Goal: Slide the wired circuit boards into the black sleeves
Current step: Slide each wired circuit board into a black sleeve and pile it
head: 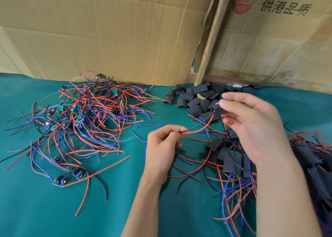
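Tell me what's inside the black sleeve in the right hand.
A red and a black wire run out of the sleeve to the left hand. Any board inside is covered.

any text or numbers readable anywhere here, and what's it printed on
"360 PCS": in a red round mark on the right cardboard box.
"供港品质": black print on the same box.
Faint red print along that box's bottom edge: too blurred to read.
The left cardboard box shows no text.
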